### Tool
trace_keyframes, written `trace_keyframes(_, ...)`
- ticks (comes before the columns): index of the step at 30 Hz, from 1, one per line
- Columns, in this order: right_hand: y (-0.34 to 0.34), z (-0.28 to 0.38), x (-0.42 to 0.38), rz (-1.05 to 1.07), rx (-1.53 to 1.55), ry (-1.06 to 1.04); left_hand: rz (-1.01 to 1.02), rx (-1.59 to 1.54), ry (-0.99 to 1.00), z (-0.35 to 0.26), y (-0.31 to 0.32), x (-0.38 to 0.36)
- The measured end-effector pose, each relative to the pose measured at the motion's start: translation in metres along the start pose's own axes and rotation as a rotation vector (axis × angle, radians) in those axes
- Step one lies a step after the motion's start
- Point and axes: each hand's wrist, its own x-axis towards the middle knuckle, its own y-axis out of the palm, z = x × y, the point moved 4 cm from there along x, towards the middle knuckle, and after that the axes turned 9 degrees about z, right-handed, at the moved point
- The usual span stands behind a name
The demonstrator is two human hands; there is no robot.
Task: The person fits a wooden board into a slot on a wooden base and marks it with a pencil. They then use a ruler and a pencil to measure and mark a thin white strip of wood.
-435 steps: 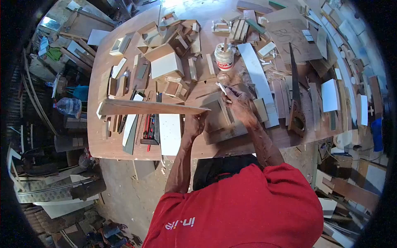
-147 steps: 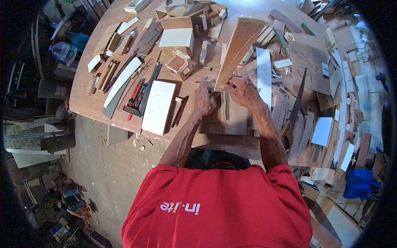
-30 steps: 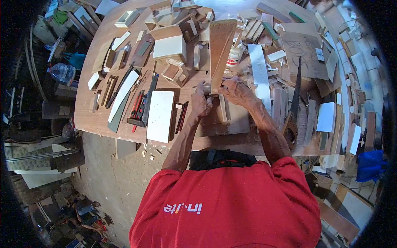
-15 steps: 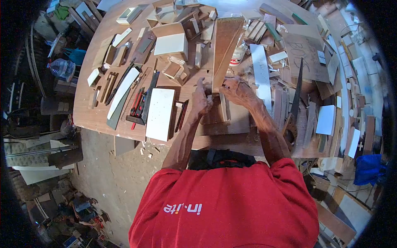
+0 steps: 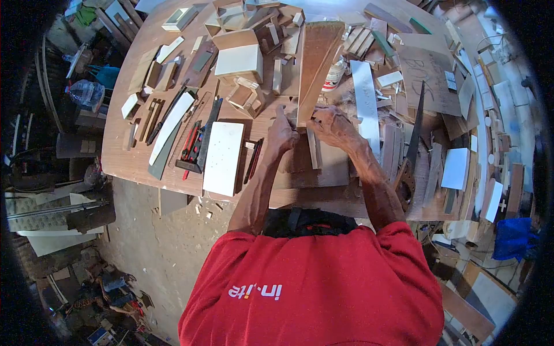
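Note:
A long brown wooden board (image 5: 318,63) stands up from the bench in front of me, its lower end between my hands. My right hand (image 5: 333,126) has its fingers curled and closed at the board's lower right edge. On the other side, my left hand (image 5: 283,134) rests low, index finger stretched forward and thumb apart, pointing at the board's foot. Below the hands, a narrow wooden strip (image 5: 313,151) lies on a flat brown panel (image 5: 332,176). Behind the board stands a white tub (image 5: 334,75), partly covered by it.
A handsaw (image 5: 413,135) lies right of my right arm. To the left are a white speckled block (image 5: 224,158), a black-and-red tool (image 5: 199,147) and a white curved strip (image 5: 173,127). Small wooden boxes (image 5: 238,62) and offcuts crowd the bench's far side.
The board's top has shifted slightly to the right. My left hand has moved a little closer to the board's foot, while my right hand keeps nearly the same place.

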Motion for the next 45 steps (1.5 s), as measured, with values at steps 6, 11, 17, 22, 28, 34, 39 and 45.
trace_keyframes(6,-0.003,0.001,0.001,0.061,0.01,0.118,0.004,-0.002,0.051,0.0,-0.002,0.001)
trace_keyframes(11,-0.005,0.003,0.002,0.039,0.02,0.089,0.0,-0.031,0.096,-0.013,-0.006,-0.006)
trace_keyframes(17,-0.009,0.004,0.002,-0.074,0.061,0.046,0.024,0.07,-0.05,-0.015,-0.007,-0.006)
trace_keyframes(22,-0.027,0.002,-0.001,-0.082,0.083,0.095,0.062,0.007,0.0,-0.019,-0.011,-0.009)
trace_keyframes(28,-0.033,0.006,-0.001,-0.125,0.078,0.05,0.046,-0.039,0.012,-0.018,-0.01,-0.011)
trace_keyframes(34,-0.023,-0.003,0.0,-0.053,0.067,0.096,0.009,0.05,0.019,-0.038,-0.015,-0.024)
trace_keyframes(39,-0.023,0.004,0.002,0.0,0.087,0.106,-0.057,0.025,0.019,-0.033,-0.011,-0.026)
trace_keyframes(45,-0.016,0.004,0.005,0.061,0.082,0.113,-0.089,0.02,0.045,-0.044,-0.015,-0.032)
